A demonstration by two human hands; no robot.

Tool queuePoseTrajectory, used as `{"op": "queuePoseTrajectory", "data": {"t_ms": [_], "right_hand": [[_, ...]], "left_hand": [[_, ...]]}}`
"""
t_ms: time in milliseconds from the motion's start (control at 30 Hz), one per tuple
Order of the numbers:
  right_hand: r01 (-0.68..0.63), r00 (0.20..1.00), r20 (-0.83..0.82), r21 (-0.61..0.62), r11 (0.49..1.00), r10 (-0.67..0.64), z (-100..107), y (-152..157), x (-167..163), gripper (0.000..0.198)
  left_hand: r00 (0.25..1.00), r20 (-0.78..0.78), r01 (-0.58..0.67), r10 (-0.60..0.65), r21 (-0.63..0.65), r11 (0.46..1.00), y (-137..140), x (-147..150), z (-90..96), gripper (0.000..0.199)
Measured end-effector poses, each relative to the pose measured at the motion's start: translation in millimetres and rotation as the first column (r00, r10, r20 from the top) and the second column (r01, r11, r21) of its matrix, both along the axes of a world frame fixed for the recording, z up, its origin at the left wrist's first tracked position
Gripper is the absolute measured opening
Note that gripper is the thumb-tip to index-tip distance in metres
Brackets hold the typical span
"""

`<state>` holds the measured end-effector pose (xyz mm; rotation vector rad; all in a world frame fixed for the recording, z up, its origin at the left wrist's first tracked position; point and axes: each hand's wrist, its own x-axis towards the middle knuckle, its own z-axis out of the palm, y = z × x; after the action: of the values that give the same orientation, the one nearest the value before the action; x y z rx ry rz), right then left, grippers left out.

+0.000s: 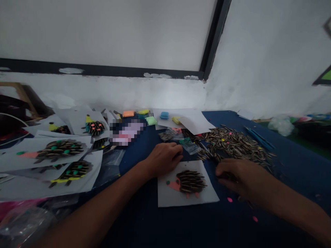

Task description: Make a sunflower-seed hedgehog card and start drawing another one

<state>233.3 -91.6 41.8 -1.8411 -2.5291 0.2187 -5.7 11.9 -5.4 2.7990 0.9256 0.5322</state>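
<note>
A white sheet of paper [165,198] lies on the blue table, bearing a hedgehog figure [192,182] with sunflower-seed spines, a pinkish-orange snout and feet, and a green nose. At the sheet's upper left corner rests my left hand [167,157], its fingers curled in and their inner side hidden. My right hand [231,174] is just right of the sheet, fingers bent together and blurred; I cannot make out what is between them. Beyond it spreads a pile of striped sunflower seeds [232,143], with small pink and yellow bits among them.
Other sheets with seed hedgehogs [62,150] overlap at the left. Coloured clay packets, an orange one [128,113] and a blue one [164,115] among them, lie near the wall. Blue tweezers [260,137] lie right of the seeds. Plastic bags [28,220] fill the lower left.
</note>
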Motion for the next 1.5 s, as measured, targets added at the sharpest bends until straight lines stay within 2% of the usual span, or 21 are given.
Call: {"op": "queuePoseTrajectory", "data": {"t_ms": [167,267,433,567,667,900,1300,1500], "right_hand": [[0.033,0.986,0.164,0.021,0.999,-0.036,-5,0,-13,0.016],[0.013,0.985,0.172,0.038,0.999,-0.019,-6,-2,-11,0.017],[-0.061,0.995,-0.073,0.11,0.992,0.069,0,-5,-7,0.016],[-0.149,0.963,-0.23,-0.009,0.989,0.143,12,-12,-19,0.021],[-0.18,0.952,-0.255,-0.024,0.983,0.168,12,-17,-29,0.02],[-0.193,0.955,-0.217,0.06,0.979,0.202,-4,-21,-31,0.023],[-0.177,0.968,-0.155,0.138,0.974,0.198,-4,-22,-41,0.029],[-0.201,0.973,-0.089,0.134,0.97,0.214,-4,-21,-45,0.031]], "left_hand": [[1.0,-0.003,0.004,-0.004,0.002,1.0,1,0,-0.9,0.013],[1.0,0.001,0.004,-0.004,0.001,1.0,1,0,-0.3,0.013],[1.0,-0.008,0.008,-0.008,-0.002,1.0,1,0,0.5,0.013],[1.0,-0.003,0.009,-0.009,0.007,1.0,1,0,-0.4,0.013],[1.0,-0.007,0.003,-0.003,0.016,1.0,1,-1,-0.8,0.012],[1.0,-0.013,0.008,-0.008,0.011,1.0,1,0,-0.3,0.013],[1.0,-0.015,0.006,-0.006,-0.005,1.0,1,0,0.9,0.015],[1.0,-0.006,0.007,-0.007,0.001,1.0,1,0,0.0,0.015]]}}
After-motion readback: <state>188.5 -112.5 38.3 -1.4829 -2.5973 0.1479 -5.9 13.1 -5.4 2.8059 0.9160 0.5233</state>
